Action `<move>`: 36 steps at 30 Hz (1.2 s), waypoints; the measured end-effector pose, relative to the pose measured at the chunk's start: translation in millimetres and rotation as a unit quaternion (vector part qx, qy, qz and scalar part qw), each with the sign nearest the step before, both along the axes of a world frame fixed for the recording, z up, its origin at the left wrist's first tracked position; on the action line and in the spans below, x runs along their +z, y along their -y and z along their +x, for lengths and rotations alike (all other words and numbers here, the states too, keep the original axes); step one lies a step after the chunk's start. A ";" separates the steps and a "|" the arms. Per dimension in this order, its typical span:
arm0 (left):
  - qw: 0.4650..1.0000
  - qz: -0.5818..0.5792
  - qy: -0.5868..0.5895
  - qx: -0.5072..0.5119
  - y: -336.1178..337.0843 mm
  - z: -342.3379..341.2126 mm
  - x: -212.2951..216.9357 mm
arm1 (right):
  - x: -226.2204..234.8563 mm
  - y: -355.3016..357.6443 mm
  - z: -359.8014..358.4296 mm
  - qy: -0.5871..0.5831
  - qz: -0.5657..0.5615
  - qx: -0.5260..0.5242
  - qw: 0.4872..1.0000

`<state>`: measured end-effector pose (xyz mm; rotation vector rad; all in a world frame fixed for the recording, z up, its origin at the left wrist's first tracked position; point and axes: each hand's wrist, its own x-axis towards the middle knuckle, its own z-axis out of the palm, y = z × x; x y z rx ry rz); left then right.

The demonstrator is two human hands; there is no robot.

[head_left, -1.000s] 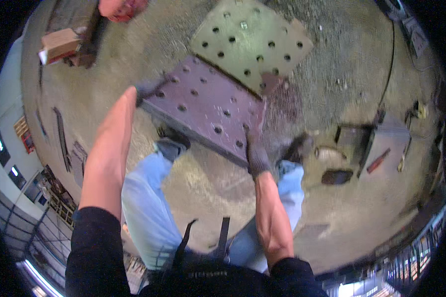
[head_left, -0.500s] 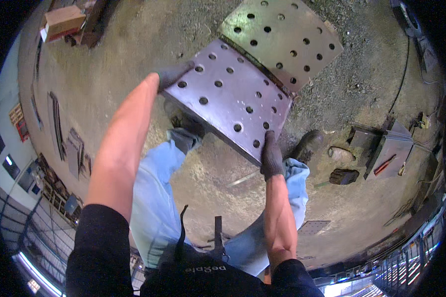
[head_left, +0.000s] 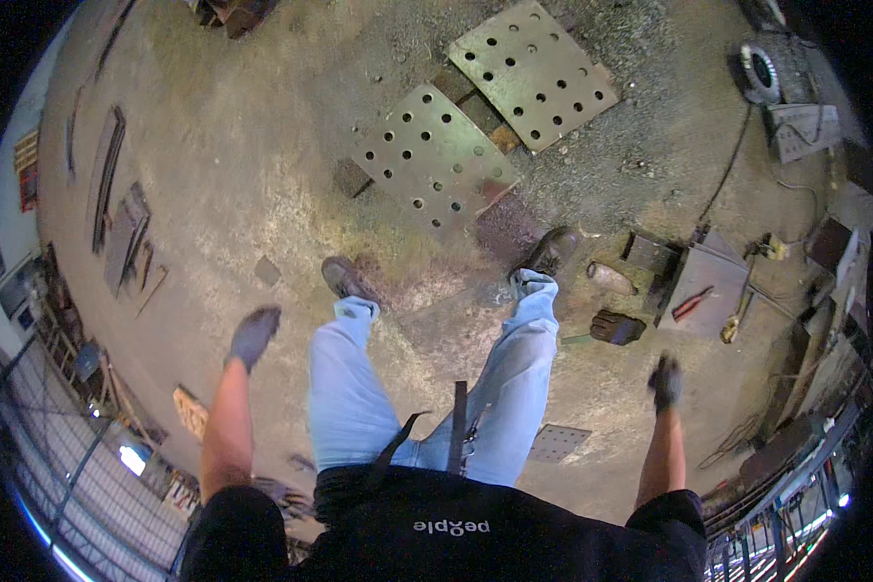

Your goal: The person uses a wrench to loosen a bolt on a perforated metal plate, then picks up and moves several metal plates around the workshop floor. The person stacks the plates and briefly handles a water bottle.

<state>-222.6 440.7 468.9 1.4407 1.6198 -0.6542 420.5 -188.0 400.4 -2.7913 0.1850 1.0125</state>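
Two square steel plates with rows of round holes lie on the floor ahead of my boots. The nearer perforated plate (head_left: 434,155) rests tilted on dark blocks; the farther perforated plate (head_left: 533,78) lies beyond it to the right. Off to the left of my legs hangs my left hand (head_left: 254,336), in a dark glove, holding nothing, its fingers loosely stretched. My right hand (head_left: 665,382), also gloved, is out to the right, apart from both plates and holding nothing I can see. Motion smears its fingers. Nearest to it are a spare glove (head_left: 618,328) and a metal sheet (head_left: 703,291).
Red-handled pliers (head_left: 692,305) lie on the metal sheet, beside a pale cylinder (head_left: 612,278). A cable (head_left: 730,165) runs along the right. Long steel bars (head_left: 108,179) lie at the left. Another perforated plate (head_left: 558,442) is by my right leg. Gravel (head_left: 601,184) surrounds the far plate.
Both hands have let go of the nearer plate, which now lies lower on the floor supports. My hands have drawn back and apart to either side of my body.
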 end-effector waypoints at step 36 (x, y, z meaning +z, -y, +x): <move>0.938 -0.054 0.079 0.334 -150.6 -286.6 130.1 | 142.3 -272.9 -544.3 -0.227 0.109 -0.307 0.918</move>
